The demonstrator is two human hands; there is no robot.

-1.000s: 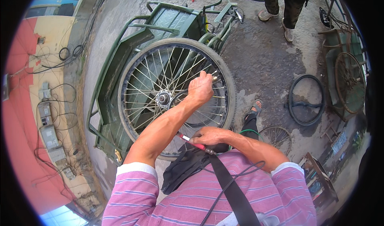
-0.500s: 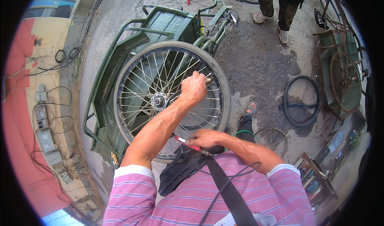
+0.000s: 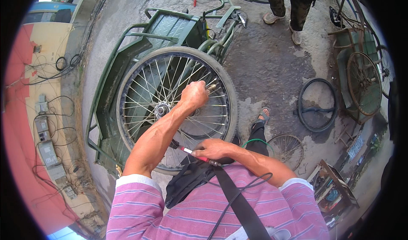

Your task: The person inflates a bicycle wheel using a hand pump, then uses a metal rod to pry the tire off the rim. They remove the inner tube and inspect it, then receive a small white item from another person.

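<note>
A large spoked wheel point(image 3: 231, 108) with a grey tyre and a metal hub point(image 3: 162, 109) lies in front of me, mounted on a green cargo tricycle point(image 3: 112, 66) tipped on its side. My left hand point(image 3: 194, 96) is closed in a fist over the spokes, right of the hub. A brass-coloured fitting point(image 3: 211, 87) sticks out beyond its knuckles, near the rim. Close to my body, my right hand point(image 3: 213, 149) curls over a slim red and white tube point(image 3: 185, 150) with dark ends, near the wheel's lower edge. Its fingertips are partly hidden.
A loose tyre point(image 3: 300, 106) lies on the ground to the right, below a rusty-wheeled green cart point(image 3: 340, 66). A bare wheel point(image 3: 287, 148) lies by my sandalled foot point(image 3: 264, 114). A tool box point(image 3: 335, 184) stands lower right. Another person point(image 3: 293, 10) stands ahead.
My left hand has moved slightly toward the hub and down, exposing more of the brass fitting. My right hand stays at the red and white tube. The whole view has shifted a little.
</note>
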